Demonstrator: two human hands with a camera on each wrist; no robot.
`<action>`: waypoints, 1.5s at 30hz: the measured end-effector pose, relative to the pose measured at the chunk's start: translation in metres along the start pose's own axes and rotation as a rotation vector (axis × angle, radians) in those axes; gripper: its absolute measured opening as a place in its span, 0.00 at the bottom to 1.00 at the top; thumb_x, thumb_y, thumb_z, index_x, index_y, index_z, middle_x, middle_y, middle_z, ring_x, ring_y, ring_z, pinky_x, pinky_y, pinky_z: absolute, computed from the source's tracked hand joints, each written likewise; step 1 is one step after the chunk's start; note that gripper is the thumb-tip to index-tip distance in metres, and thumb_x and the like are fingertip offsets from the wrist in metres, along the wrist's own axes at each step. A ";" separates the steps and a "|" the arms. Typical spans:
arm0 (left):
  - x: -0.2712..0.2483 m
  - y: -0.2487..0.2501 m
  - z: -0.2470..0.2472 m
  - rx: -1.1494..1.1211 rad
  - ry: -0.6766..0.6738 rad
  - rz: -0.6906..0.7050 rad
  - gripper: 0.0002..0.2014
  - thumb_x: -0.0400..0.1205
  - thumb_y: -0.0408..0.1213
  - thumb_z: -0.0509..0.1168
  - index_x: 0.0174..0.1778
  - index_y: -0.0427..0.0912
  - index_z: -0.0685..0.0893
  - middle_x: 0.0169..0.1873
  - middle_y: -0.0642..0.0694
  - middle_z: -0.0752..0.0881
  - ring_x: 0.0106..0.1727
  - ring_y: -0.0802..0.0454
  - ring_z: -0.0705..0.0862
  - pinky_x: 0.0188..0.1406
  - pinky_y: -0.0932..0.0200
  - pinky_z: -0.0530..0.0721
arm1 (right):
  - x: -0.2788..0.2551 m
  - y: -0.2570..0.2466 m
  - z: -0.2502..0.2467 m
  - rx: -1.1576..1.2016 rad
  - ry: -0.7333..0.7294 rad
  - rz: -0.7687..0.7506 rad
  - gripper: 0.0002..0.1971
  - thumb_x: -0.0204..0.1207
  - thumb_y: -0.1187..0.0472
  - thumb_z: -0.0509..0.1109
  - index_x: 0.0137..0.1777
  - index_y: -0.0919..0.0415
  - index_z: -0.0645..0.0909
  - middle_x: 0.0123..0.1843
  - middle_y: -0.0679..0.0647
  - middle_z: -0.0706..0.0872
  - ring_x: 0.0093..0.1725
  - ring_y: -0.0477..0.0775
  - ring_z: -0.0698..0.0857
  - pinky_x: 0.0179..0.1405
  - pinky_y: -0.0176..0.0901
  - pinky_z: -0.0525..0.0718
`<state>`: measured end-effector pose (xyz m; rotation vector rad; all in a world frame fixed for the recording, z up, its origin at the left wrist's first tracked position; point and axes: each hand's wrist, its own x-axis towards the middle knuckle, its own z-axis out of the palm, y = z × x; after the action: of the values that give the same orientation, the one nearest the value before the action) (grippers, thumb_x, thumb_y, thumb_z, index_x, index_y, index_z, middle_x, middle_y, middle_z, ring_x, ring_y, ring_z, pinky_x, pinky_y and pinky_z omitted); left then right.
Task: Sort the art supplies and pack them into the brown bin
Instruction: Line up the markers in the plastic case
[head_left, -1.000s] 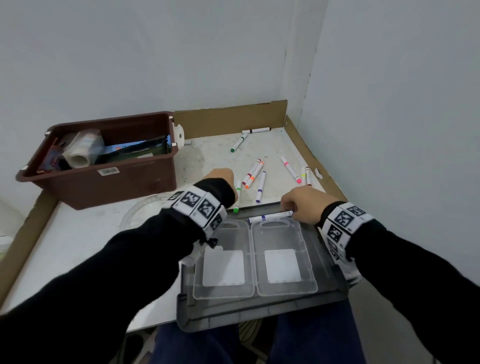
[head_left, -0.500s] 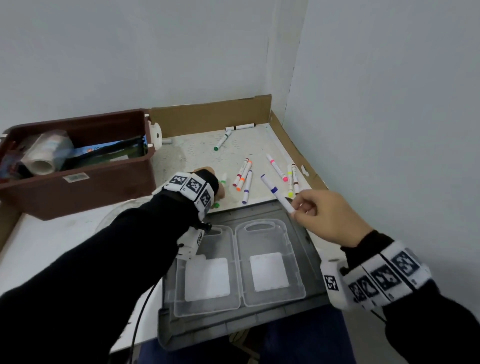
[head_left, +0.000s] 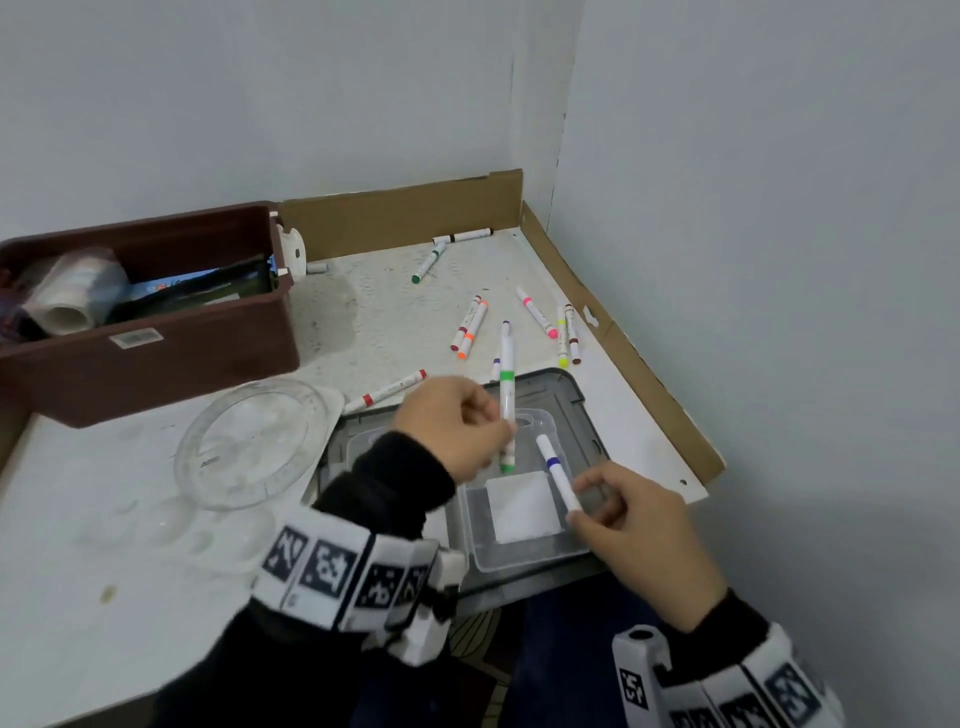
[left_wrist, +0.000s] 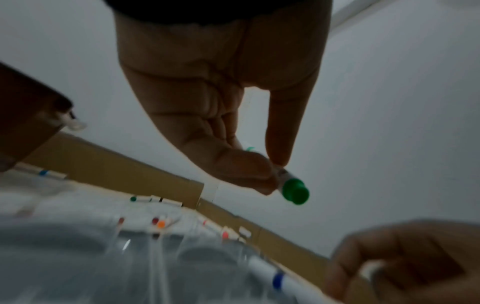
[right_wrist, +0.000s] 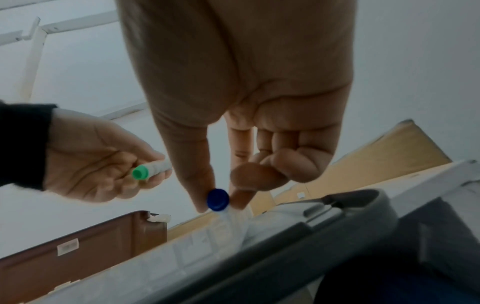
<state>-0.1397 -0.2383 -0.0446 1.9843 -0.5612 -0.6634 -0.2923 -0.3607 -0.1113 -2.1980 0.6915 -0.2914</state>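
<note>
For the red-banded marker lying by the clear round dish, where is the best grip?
Probably mid-barrel, pinched from above across its width: the red-banded marker lies flat on the table, clear of other markers, its near end close to the grey tray. Both hands already hold markers.

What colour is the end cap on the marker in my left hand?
Green. The marker pinched by the left hand shows its cap best in the left wrist view.
</note>
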 end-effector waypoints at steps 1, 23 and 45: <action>-0.005 -0.009 0.006 -0.013 -0.021 -0.031 0.07 0.76 0.29 0.68 0.33 0.41 0.79 0.25 0.45 0.85 0.20 0.56 0.80 0.19 0.64 0.78 | -0.001 0.001 0.001 -0.001 -0.003 -0.005 0.09 0.70 0.58 0.75 0.40 0.43 0.79 0.24 0.47 0.78 0.30 0.34 0.78 0.30 0.23 0.74; -0.029 -0.066 0.028 -0.017 0.077 -0.122 0.06 0.75 0.32 0.69 0.35 0.42 0.80 0.28 0.44 0.83 0.32 0.49 0.82 0.41 0.56 0.83 | 0.018 0.002 0.007 0.016 -0.272 -0.088 0.34 0.74 0.59 0.72 0.78 0.48 0.63 0.33 0.46 0.81 0.29 0.32 0.78 0.34 0.20 0.74; -0.022 -0.082 0.030 0.073 0.050 -0.043 0.09 0.75 0.33 0.69 0.34 0.48 0.76 0.28 0.51 0.79 0.31 0.57 0.77 0.38 0.63 0.78 | 0.030 0.001 0.015 0.010 -0.337 -0.006 0.32 0.76 0.58 0.67 0.76 0.42 0.59 0.30 0.47 0.76 0.30 0.40 0.77 0.37 0.32 0.76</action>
<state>-0.1665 -0.2059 -0.1244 2.0800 -0.5208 -0.6261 -0.2624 -0.3691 -0.1224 -2.1680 0.4944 0.0732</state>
